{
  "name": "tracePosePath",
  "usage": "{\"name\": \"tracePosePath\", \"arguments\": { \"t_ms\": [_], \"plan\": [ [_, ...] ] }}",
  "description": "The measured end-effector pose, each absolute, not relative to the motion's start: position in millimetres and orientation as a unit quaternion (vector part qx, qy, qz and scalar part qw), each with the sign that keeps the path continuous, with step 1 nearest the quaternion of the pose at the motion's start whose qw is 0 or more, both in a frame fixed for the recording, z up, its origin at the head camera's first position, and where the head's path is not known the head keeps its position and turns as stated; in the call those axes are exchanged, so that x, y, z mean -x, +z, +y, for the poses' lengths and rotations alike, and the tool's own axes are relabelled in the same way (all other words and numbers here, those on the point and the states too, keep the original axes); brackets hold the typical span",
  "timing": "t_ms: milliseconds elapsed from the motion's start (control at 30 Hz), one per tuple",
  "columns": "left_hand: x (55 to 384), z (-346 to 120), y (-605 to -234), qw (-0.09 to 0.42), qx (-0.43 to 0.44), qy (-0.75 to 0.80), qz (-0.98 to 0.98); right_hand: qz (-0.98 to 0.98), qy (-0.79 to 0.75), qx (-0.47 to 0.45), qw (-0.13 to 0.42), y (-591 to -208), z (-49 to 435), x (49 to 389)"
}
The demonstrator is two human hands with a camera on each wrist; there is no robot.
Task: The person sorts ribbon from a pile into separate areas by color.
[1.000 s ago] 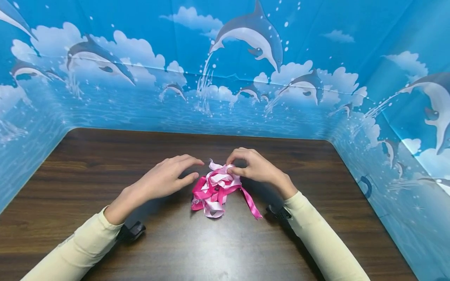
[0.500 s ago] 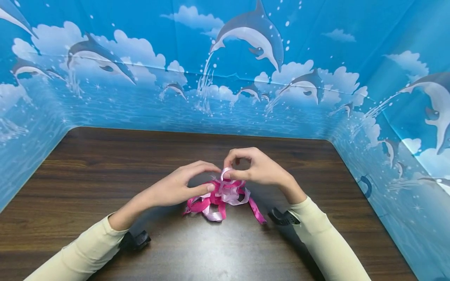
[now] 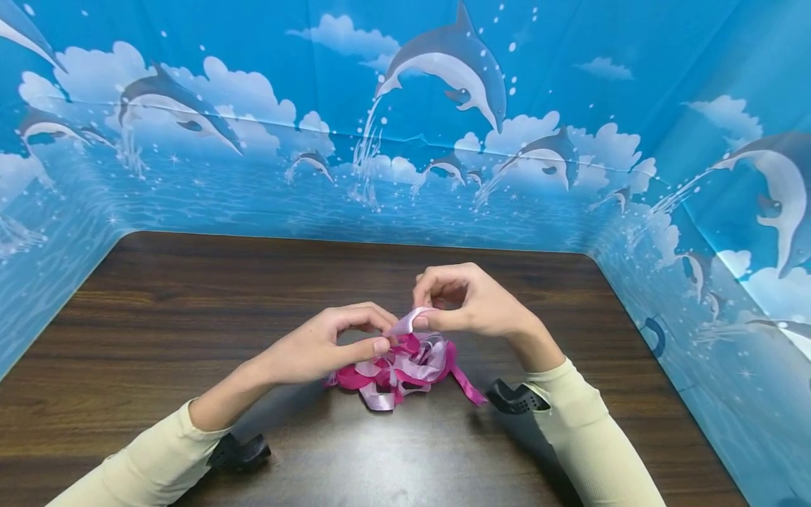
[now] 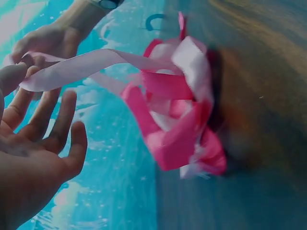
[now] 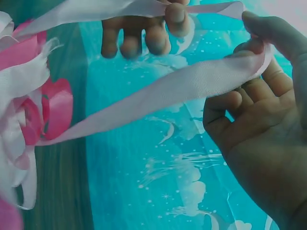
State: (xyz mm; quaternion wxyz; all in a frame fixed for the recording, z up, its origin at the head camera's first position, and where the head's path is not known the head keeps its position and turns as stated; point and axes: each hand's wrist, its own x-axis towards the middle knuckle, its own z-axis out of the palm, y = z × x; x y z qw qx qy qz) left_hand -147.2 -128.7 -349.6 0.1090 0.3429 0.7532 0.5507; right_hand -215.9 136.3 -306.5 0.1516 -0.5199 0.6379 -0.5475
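A loose tangle of pale pink and hot pink satin ribbons (image 3: 431,362) lies on the table in front of me. From it rises a pale pink ribbon (image 3: 408,320), drawn up as a loop between my hands. My right hand (image 3: 484,306) pinches this loop between thumb and forefinger; the right wrist view shows the ribbon (image 5: 168,91) running back down into the tangle. To its left, my left hand (image 3: 317,345) pinches the same ribbon by thumb and fingertip, its other fingers (image 4: 62,120) spread loosely. A hot pink tail (image 3: 467,386) sticks out at the tangle's right.
The dark wood-grain table (image 3: 190,303) extends around the ribbons. A blue dolphin-print curtain (image 3: 285,190) borders it at the back and sides. Black wrist cameras (image 3: 516,398) hang under both sleeved forearms.
My right hand has lifted the pale pink ribbon out of the tangle and shifted slightly right. The left hand has come in from the left and now pinches that ribbon too.
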Motion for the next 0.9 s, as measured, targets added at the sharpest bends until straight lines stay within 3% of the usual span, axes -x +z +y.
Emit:
{"name": "tracePosePath", "arguments": {
  "t_ms": [267, 700, 900],
  "plan": [
    [141, -137, -332, 0.108, -0.314, 0.561, 0.758, 0.591, -0.590, 0.524, 0.169, -303, 141, 216],
    [124, -120, -325, 0.017, -0.363, 0.502, 0.785, 0.611, -0.578, 0.515, 0.165, -301, 135, 210],
    [123, -125, -318, -0.068, -0.341, 0.487, 0.801, 0.616, -0.571, 0.519, 0.158, -299, 138, 211]
  ]
}}
